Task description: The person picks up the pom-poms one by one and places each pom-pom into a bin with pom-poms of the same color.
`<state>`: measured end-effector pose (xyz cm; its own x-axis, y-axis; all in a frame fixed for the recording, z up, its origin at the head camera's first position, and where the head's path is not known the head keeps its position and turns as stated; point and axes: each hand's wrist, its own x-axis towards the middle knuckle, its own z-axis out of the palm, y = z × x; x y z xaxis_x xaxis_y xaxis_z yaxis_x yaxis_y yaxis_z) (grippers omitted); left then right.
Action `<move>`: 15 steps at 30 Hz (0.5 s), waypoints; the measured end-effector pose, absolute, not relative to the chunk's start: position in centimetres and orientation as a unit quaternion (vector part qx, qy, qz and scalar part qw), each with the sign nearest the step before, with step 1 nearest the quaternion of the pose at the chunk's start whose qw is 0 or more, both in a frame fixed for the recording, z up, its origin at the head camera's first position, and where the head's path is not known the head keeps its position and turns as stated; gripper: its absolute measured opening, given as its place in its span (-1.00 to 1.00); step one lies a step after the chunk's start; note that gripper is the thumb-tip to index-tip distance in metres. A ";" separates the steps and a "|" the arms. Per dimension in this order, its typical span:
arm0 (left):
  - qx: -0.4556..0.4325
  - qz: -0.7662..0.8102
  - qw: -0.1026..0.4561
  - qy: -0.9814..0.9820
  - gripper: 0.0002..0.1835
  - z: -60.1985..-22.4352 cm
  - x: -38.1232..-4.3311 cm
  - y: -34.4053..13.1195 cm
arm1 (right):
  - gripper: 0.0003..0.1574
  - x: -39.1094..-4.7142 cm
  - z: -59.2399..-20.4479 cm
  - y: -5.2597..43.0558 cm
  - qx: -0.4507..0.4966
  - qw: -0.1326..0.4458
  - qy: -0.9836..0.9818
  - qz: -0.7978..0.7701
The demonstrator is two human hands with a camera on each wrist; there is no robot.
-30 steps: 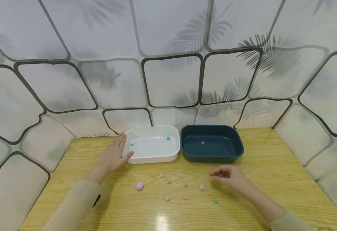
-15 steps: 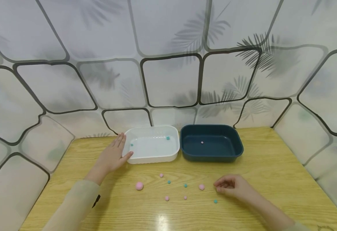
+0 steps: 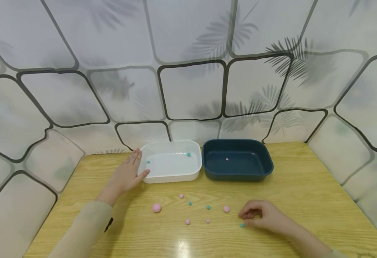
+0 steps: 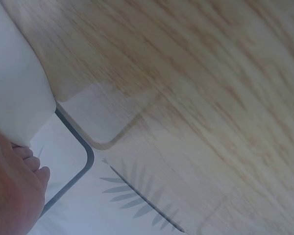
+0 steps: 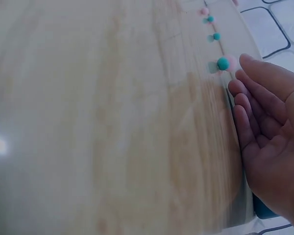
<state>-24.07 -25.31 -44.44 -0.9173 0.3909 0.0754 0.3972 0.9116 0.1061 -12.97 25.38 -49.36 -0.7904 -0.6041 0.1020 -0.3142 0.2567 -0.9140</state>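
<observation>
Closest to me, at the lower right of the head view, a teal ball (image 3: 242, 225) sits on the wooden table (image 3: 130, 229), just beside the thumb tip of my right hand (image 3: 267, 216). That hand's fingers curve loosely, parted from the thumb, and hold nothing. The ball looks very light and ready to roll; whether it is soft or hard I cannot tell. A gentle pinch across its widest part, thumb against forefinger, seems the surest hold; a nudge from one side could send it off.

Slightly farther, right of lower centre, a pink ball (image 3: 226, 209) lies left of my fingertips. Smaller balls (image 3: 189, 203) scatter leftward, toward the largest pink ball (image 3: 156, 208), which should be easier to grasp.

Beyond, left of centre, my left hand (image 3: 125, 175) rests against the end of the white tray (image 3: 172, 178), fingers straight, thumb at the front rim. The tray seems stiff but light enough to slide. Inside are a teal piece (image 3: 188, 154) and a teal bit (image 3: 148, 162). The dark blue tray (image 3: 236, 177) to its right holds a pink bead (image 3: 227, 159). A patterned backdrop (image 3: 191, 89) fills the upper frame.
</observation>
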 end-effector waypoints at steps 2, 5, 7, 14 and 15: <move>-0.201 -0.059 0.027 -0.977 -0.09 -44.4 -24.0 -25.3 | -0.79 -13.0 -49.6 25.4 -0.306 0.129 0.780 -0.529; -0.200 -0.059 0.028 -0.978 -0.09 -44.4 -24.0 -25.2 | -0.78 -13.0 -50.0 25.3 -0.322 0.119 0.784 -0.517; -0.201 -0.057 0.028 -0.977 -0.09 -44.4 -24.0 -25.2 | -0.77 -12.9 -50.0 25.3 -0.335 0.112 0.785 -0.510; -0.200 -0.054 0.025 -0.978 -0.09 -44.5 -24.1 -25.2 | -0.76 -12.7 -49.9 25.1 -0.345 0.107 0.787 -0.501; -0.199 -0.053 0.025 -0.978 -0.09 -44.5 -24.1 -25.2 | -0.76 -12.7 -49.9 25.1 -0.346 0.105 0.788 -0.499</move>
<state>-24.09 -25.24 -44.48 -0.9194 0.3869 0.0708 0.3923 0.9151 0.0936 -12.67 25.05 -49.92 -0.7390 -0.6492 0.1798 -0.4401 0.2631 -0.8585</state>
